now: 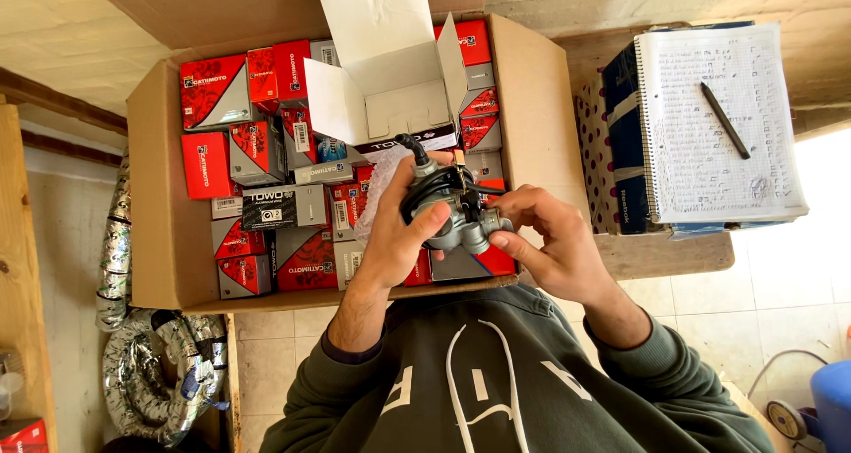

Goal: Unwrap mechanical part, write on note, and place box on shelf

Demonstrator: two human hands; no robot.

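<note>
Both hands on grey carburettor (456,212) — left hand (403,231) wrapped round body; right hand (554,240) pinching its end; open white box (390,72) just above, carton (532,107) beneath.

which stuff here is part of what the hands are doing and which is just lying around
In hand:
left hand
right hand
grey metal part with black hoses
open white box
big cardboard box of small red and grey boxes

Lying about:
notebook
pen
foil duct
</note>
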